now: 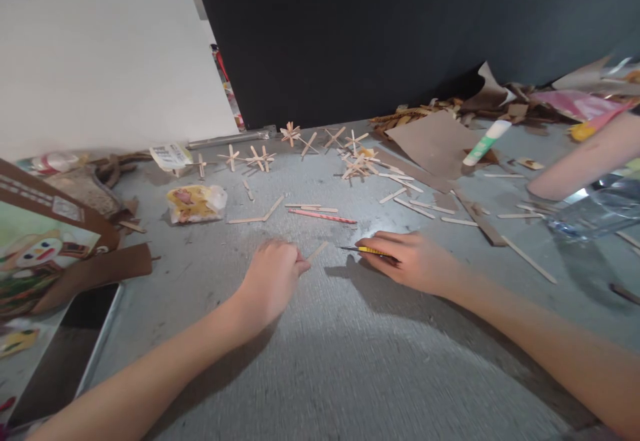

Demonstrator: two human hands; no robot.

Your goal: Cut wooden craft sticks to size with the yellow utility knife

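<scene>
My left hand (273, 281) is closed, pinching one end of a short, flat wooden craft stick (319, 251) that points up and right. My right hand (417, 261) grips a yellow craft knife (374, 251), its thin metal tip pointing left toward the stick with a small gap between. Both hands are low over the grey tabletop (320, 367). Just beyond them lie a red-and-white patterned pencil-like stick (323, 216) and two craft sticks joined at an angle (265, 217). Several star-shaped stick pieces (260, 159) stand farther back.
Loose craft sticks (415, 208) and brown cardboard scraps (425, 144) spread at right, with a green-and-white glue stick (487, 142) and a clear plastic container (595, 211). A yellow packet (196, 203), a phone (67, 354) and a printed box (45, 247) are at left.
</scene>
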